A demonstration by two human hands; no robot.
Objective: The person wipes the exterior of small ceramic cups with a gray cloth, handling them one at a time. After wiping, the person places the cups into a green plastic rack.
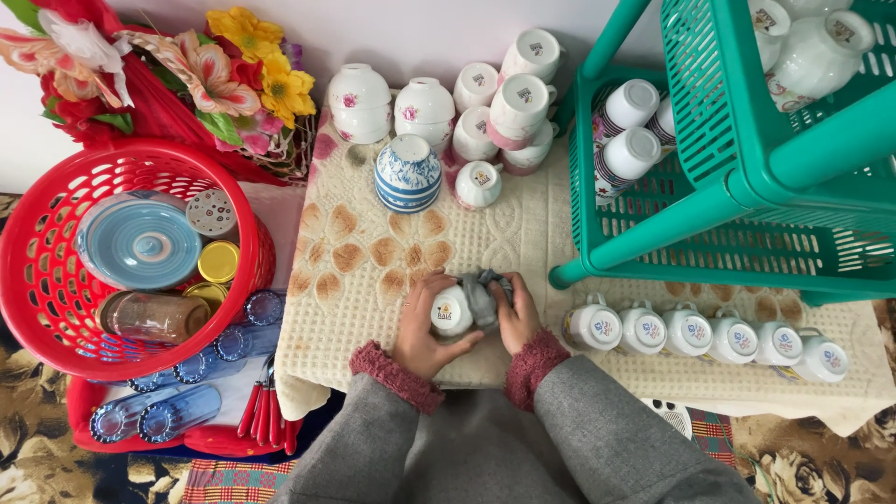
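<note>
My left hand (420,327) grips a small white cup (452,311) turned on its side, its bottom facing me. My right hand (516,315) presses a grey cloth (482,294) against the cup's side. Both hands rest on the cream floral mat (364,252) near the front edge of a low table. A row of several white cups (700,331) with small printed motifs lies just right of my right hand.
Upturned white bowls (392,107), stacked cups (513,103) and a blue-patterned bowl (407,173) stand at the back. A green plastic rack (747,177) holding cups fills the right. At left are a red basket (56,271) of jars and lids, blue glasses (177,411) and artificial flowers (215,75).
</note>
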